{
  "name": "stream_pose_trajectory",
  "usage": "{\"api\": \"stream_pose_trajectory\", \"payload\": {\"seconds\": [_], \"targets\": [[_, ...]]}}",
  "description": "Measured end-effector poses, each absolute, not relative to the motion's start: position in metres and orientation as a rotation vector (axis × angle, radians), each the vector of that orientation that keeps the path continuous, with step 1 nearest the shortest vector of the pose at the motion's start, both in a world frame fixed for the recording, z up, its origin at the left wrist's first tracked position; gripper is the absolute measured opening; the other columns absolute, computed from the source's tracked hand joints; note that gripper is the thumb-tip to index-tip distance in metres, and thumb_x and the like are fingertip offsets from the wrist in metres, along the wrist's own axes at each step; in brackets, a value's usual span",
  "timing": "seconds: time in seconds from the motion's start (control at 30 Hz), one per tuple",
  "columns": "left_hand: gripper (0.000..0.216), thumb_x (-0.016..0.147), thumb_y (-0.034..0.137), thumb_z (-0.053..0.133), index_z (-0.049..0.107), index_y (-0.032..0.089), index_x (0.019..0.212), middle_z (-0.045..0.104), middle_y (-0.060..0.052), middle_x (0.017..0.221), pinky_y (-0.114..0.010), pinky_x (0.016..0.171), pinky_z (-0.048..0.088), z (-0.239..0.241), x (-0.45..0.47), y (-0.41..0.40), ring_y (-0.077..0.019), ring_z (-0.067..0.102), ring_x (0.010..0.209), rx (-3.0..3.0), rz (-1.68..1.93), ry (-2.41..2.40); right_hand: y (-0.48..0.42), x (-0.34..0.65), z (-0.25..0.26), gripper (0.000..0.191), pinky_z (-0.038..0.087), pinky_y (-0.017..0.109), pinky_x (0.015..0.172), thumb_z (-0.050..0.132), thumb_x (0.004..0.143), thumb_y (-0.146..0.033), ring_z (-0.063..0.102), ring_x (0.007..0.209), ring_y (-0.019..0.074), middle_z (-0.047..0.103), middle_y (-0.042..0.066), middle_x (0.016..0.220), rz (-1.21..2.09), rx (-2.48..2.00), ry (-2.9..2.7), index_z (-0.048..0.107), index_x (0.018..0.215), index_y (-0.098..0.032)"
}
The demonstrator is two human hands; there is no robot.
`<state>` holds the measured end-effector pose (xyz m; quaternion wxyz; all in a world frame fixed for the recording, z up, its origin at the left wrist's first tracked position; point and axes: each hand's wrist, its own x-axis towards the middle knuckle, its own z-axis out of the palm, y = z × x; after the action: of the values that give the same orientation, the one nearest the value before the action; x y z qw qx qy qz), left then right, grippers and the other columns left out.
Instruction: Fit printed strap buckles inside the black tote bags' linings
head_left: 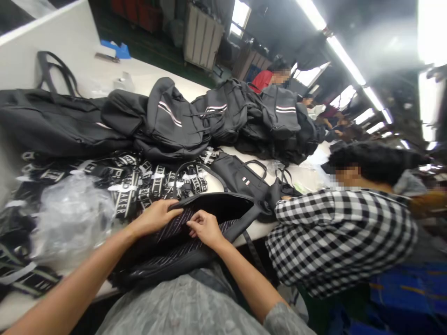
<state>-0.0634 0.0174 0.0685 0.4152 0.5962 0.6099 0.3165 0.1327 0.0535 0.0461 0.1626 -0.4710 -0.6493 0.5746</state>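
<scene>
A black bag (195, 257) lies open against my lap at the table edge, its mouth spread wide. Dark lining with rows of pale print shows inside. My left hand (157, 217) is closed on the far rim of the bag, toward its left end, thumb on the inner side. Over the opening, my right hand (206, 228) has thumb and forefinger pinched together near the lining. Whatever sits between those fingertips is too small to make out.
Bundled lettered straps (127, 195) and crumpled clear plastic (71, 214) lie on the left. Black backpacks (178, 121) are heaped along the back. A smaller black bag (240, 174) lies beyond mine. A person in a checked shirt (335, 237) sits close on the right.
</scene>
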Motion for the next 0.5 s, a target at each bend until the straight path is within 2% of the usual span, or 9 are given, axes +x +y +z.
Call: {"api": "stream_pose_trajectory", "payload": {"seconds": [0.1, 0.17, 0.27, 0.37, 0.5], "targets": [[0.042, 0.082, 0.055, 0.043, 0.066, 0.020, 0.090, 0.071, -0.004, 0.090, -0.031, 0.079, 0.046, 0.069, -0.060, 0.015, -0.0272, 0.065, 0.088, 1.609, 0.727, 1.590, 0.055, 0.134, 0.047, 0.016, 0.052, 0.024, 0.052, 0.068, 0.074, -0.023, 0.062, 0.052, 0.0133, 0.057, -0.004, 0.058, 1.737, -1.421, -1.742, 0.054, 0.076, -0.017], [0.040, 0.080, 0.056, 0.046, 0.066, 0.024, 0.093, 0.072, -0.002, 0.092, -0.030, 0.077, 0.046, 0.067, -0.059, 0.014, -0.0280, 0.065, 0.091, 1.638, 0.687, 1.609, 0.051, 0.134, 0.053, 0.013, 0.052, 0.024, 0.058, 0.069, 0.072, -0.020, 0.065, 0.059, 0.0149, 0.062, -0.002, 0.063, 1.620, -1.414, -1.918, 0.058, 0.076, -0.017], [0.036, 0.073, 0.051, 0.053, 0.064, 0.028, 0.100, 0.072, 0.002, 0.094, -0.030, 0.078, 0.047, 0.068, -0.057, 0.013, -0.0276, 0.066, 0.092, 1.670, 0.629, 1.644, 0.041, 0.132, 0.065, 0.009, 0.051, 0.025, 0.071, 0.064, 0.073, -0.020, 0.068, 0.078, 0.0182, 0.070, 0.002, 0.080, 1.102, -1.364, -2.328, 0.064, 0.082, -0.018], [0.035, 0.072, 0.044, 0.052, 0.063, 0.030, 0.101, 0.072, 0.005, 0.093, -0.029, 0.078, 0.046, 0.078, -0.057, 0.008, -0.0254, 0.066, 0.091, 1.690, 0.563, 1.676, 0.037, 0.136, 0.078, 0.019, 0.050, 0.024, 0.077, 0.056, 0.076, -0.020, 0.068, 0.088, 0.0186, 0.072, 0.003, 0.093, 0.688, -1.354, -2.547, 0.067, 0.092, -0.020], [0.037, 0.073, 0.033, 0.050, 0.066, 0.029, 0.105, 0.073, 0.006, 0.093, -0.027, 0.078, 0.044, 0.103, -0.053, 0.000, -0.0223, 0.066, 0.092, 1.700, 0.499, 1.721, 0.059, 0.171, 0.100, 0.021, 0.049, 0.028, 0.075, 0.054, 0.072, -0.012, 0.067, 0.083, 0.0217, 0.071, 0.011, 0.085, 0.221, -1.751, -2.590, 0.069, 0.087, -0.014]]}}
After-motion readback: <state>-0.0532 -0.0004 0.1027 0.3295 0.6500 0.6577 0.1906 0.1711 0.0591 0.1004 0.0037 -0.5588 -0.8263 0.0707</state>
